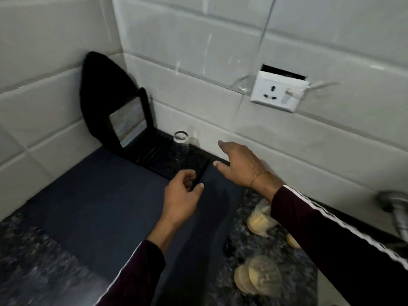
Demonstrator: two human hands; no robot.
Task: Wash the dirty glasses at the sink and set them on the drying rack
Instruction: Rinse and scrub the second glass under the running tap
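A clear glass (181, 144) stood upright on the black ribbed drying rack (159, 153), at the rack's back edge near the tiled wall (198, 51). The rack lay on a dark blue mat (99, 199) w/ its far end in the corner. The left hand (182, 195) hovered at the rack's near corner, fingers loosely curled, holding nothing that could be made out. The right hand (240, 166) was just right of the rack, fingers straight & spread, released, apart from the glass. Both arms wore dark sleeves w/ white stripes. Behind the rack a black pan (103, 98) leaned in the corner. Right of the mat, on the speckled surface (276, 250), lay blurred yellowish items, can't tell what. A white wall socket (279, 91) sat above; a metal tap (397, 213) showed at far right.
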